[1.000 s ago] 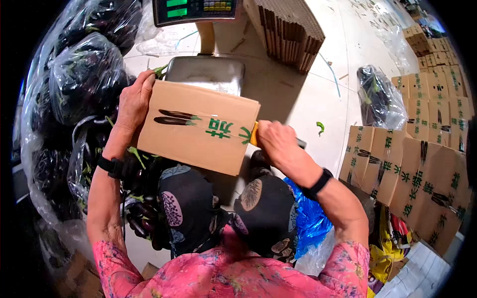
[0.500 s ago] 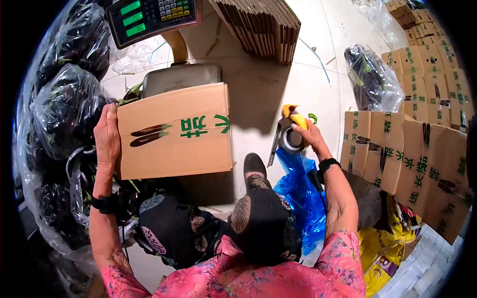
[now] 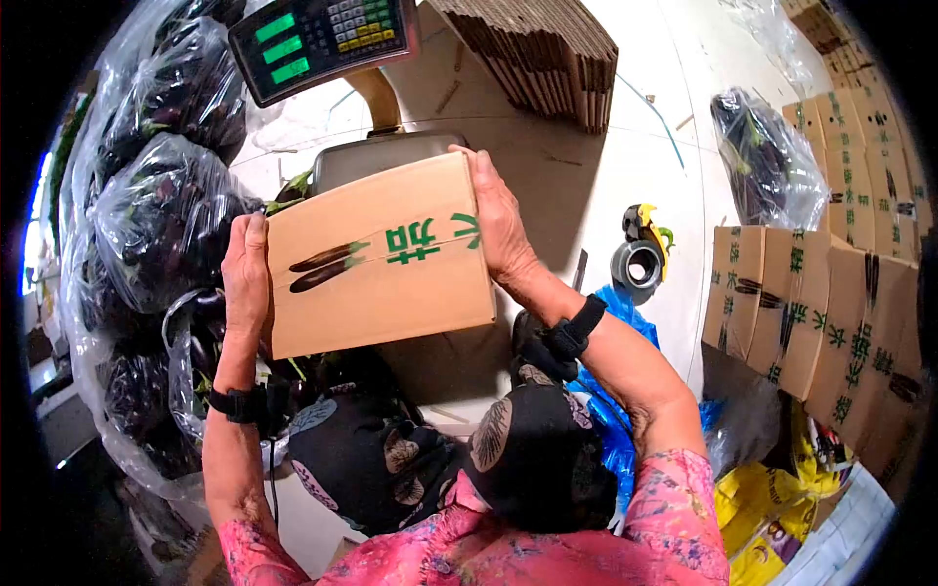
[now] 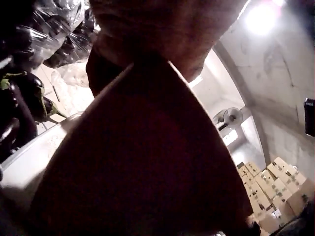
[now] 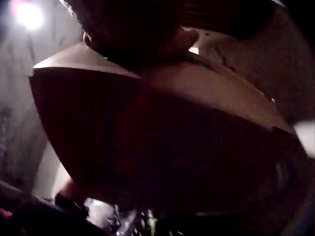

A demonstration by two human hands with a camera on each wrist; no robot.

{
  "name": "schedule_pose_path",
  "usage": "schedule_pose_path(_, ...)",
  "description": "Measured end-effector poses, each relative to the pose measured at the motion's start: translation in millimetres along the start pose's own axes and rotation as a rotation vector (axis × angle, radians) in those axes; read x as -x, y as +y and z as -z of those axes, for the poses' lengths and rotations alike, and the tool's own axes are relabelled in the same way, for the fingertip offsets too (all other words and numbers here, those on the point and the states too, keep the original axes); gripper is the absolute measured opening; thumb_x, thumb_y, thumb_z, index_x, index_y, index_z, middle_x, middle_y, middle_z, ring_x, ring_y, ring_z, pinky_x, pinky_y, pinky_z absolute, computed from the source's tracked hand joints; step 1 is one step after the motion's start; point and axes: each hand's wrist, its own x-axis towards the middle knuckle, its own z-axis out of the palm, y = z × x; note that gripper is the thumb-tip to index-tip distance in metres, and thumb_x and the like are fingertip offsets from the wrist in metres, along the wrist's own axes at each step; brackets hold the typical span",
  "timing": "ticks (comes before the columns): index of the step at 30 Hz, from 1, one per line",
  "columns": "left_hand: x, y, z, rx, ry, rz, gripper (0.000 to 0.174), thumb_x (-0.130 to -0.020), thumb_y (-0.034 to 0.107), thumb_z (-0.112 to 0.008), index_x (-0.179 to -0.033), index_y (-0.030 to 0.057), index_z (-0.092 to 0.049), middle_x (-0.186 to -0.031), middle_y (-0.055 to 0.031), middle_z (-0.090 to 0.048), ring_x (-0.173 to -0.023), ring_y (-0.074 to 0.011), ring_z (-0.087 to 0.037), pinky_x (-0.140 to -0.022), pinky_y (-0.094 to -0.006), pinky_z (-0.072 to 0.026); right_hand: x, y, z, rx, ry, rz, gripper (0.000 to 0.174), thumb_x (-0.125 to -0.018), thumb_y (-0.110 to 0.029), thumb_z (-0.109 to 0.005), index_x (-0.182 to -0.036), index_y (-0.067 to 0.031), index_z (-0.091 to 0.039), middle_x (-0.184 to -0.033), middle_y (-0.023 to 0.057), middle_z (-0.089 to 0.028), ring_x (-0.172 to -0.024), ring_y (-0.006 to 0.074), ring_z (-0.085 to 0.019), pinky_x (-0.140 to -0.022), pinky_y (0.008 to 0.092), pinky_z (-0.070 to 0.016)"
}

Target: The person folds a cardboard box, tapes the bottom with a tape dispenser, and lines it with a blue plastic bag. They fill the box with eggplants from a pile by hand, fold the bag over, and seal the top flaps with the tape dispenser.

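Note:
A cardboard box [image 3: 376, 278] with green characters and a printed pair of eggplants is held between both hands, tilted a little, over the front of the scale's metal platform [image 3: 391, 151]. My left hand [image 3: 246, 278] grips its left end, the fingertips at the upper corner. At the opposite end, my right hand [image 3: 501, 225] holds the upper right corner, its palm along the side. Both wrist views are mostly filled by the dark side of the box. A yellow-handled tape dispenser [image 3: 640, 259] lies on the floor to the right, apart from the right hand.
Bagged eggplants [image 3: 161, 205] crowd the left side. Behind the platform stands the scale's lit display [image 3: 327, 44], with flattened cartons [image 3: 537, 63] beside it. Packed boxes [image 3: 811, 313] and another eggplant bag [image 3: 767, 161] are on the right. Blue plastic [image 3: 608, 430] lies by the right knee.
The right hand has put the tape dispenser down on the floor at the right and moved back to the box's right end. The left hand has kept its hold on the box.

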Motion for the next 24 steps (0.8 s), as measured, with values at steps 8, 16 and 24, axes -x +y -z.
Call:
schedule_pose_path(8,-0.9,-26.5,24.2,0.138,-0.031,0.070,0.045,-0.106,0.037,-0.035,-0.100,-0.0003,-0.060,-0.087,-0.0035,-0.060,-0.081,-0.0127,-0.053,-0.077,-0.0283,-0.0449,46.9,85.7,-6.2,-0.248,-0.001,-0.691,0.062,-0.101,-0.051,-0.042,-0.137,-0.0013,-0.045,-0.133,0.0171,-0.053,-0.123,0.0280,-0.049,-0.108,0.0389,-0.0355)
schedule_pose_path(16,13.6,-86.8,48.7,0.391,0.052,0.193,0.046,-0.106,0.040,-0.034,-0.104,0.0056,-0.064,-0.085,-0.0010,-0.062,-0.075,-0.0103,-0.056,-0.069,-0.0258,-0.0486,3.5,-30.5,22.9,-0.700,-0.288,-0.604,0.047,-0.093,-0.033,-0.066,-0.128,-0.0038,-0.053,-0.118,0.0048,-0.064,-0.103,0.0144,-0.061,-0.091,0.0317,-0.0514)
schedule_pose_path(24,16.4,-94.2,56.7,0.461,-0.294,0.295,0.048,-0.101,0.041,-0.046,-0.132,0.0055,-0.053,-0.119,-0.0131,-0.065,-0.109,-0.0210,-0.062,-0.093,-0.0337,-0.0481,-13.4,-205.2,23.5,-0.078,-0.526,-0.206,0.026,-0.090,-0.010,-0.066,-0.115,-0.0022,-0.062,-0.105,0.0006,-0.067,-0.097,0.0113,-0.063,-0.088,0.0271,-0.0496)
